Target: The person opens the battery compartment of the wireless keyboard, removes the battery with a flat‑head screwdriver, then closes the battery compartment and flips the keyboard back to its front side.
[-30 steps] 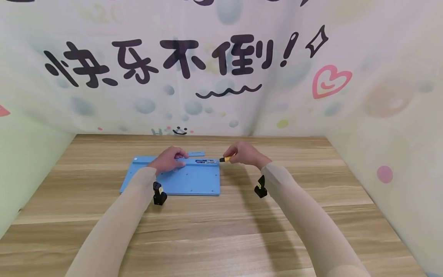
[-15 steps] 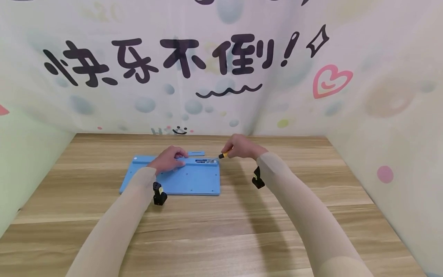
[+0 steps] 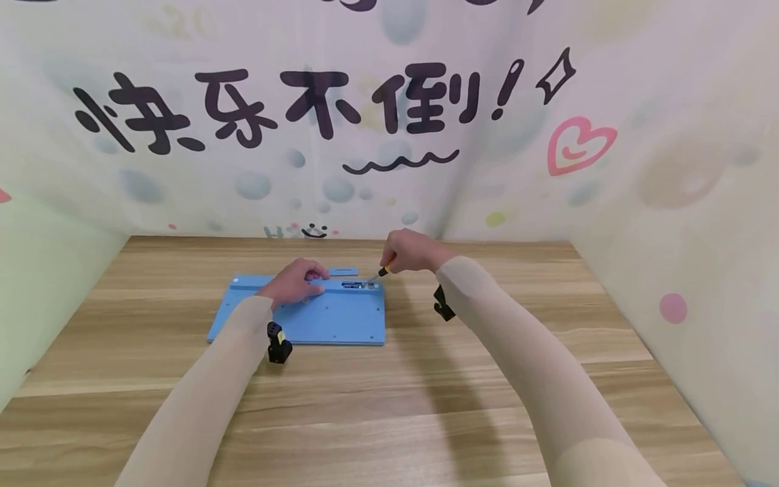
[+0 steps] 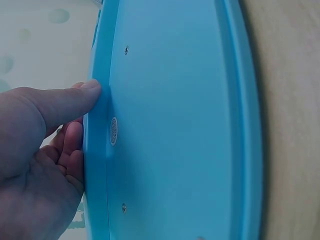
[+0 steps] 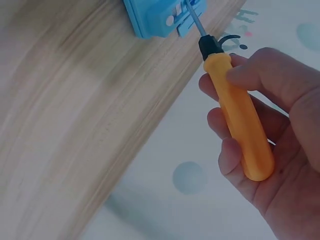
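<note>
A blue keyboard (image 3: 347, 321) lies face down on the table, its thick ridge along the far side. Near the ridge's right end, the battery compartment (image 3: 353, 285) is uncovered and shows a battery and metal contacts. My left hand (image 3: 295, 281) grips the ridge left of it; in the left wrist view the thumb (image 4: 75, 102) lies on the ridge with the fingers behind. My right hand (image 3: 414, 250) holds a screwdriver (image 5: 237, 120) by its orange-yellow handle. The metal shaft slants down leftward, its tip at the compartment.
Just beyond the keyboard's far edge lies the small blue battery cover (image 3: 343, 272). The wooden table (image 3: 341, 419) ends at a printed cloth backdrop (image 3: 243, 196), with pale walls on both sides.
My right hand has moved left and away from me, raising the screwdriver from nearly flat to a steeper slant, its tip now over the compartment. The left hand stays in place.
</note>
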The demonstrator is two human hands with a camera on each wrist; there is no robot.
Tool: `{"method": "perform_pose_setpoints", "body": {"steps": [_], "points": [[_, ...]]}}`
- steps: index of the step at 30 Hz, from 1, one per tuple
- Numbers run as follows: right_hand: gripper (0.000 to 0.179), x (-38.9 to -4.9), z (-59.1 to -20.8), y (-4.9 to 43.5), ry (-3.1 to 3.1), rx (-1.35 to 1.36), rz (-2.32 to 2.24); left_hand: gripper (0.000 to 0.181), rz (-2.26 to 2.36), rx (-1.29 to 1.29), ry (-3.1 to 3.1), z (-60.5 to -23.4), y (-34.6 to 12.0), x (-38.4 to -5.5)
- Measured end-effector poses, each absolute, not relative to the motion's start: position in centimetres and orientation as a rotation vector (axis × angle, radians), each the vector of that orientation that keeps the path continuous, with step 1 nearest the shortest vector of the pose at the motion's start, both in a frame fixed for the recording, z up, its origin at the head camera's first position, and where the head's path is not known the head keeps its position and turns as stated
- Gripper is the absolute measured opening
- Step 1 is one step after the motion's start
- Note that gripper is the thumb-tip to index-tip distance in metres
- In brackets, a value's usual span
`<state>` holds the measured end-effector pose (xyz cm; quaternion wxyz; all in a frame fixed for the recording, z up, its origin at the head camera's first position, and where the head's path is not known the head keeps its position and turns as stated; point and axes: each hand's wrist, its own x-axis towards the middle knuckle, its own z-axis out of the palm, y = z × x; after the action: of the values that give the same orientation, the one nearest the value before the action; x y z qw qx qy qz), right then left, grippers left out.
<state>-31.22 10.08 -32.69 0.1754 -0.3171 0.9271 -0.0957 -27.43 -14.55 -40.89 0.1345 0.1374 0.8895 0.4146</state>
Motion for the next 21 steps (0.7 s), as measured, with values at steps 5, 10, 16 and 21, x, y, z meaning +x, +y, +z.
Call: {"method": "perform_pose_setpoints", "body": {"steps": [5, 10, 16, 21], "points": [[0.021, -31.2, -32.2, 9.4, 2.617, -0.909, -0.218, 0.025, 1.187, 0.420, 2.587, -41.0, -14.6, -27.4], [0.025, -31.3, -31.6, 8.5, 2.584, -1.007, -0.155, 0.026, 1.197, 0.414, 2.571, -41.0, -14.6, -27.4], [0.039, -31.2, -30.9, 7.6, 2.562, -1.024, -0.040, 0.026, 1.185, 0.431, 2.588, -40.8, -14.4, -27.3], [0.035, -31.1, -30.6, 6.8, 2.560, -0.953, -0.004, 0.026, 1.173, 0.442, 2.601, -41.0, -14.5, -27.2]]}}
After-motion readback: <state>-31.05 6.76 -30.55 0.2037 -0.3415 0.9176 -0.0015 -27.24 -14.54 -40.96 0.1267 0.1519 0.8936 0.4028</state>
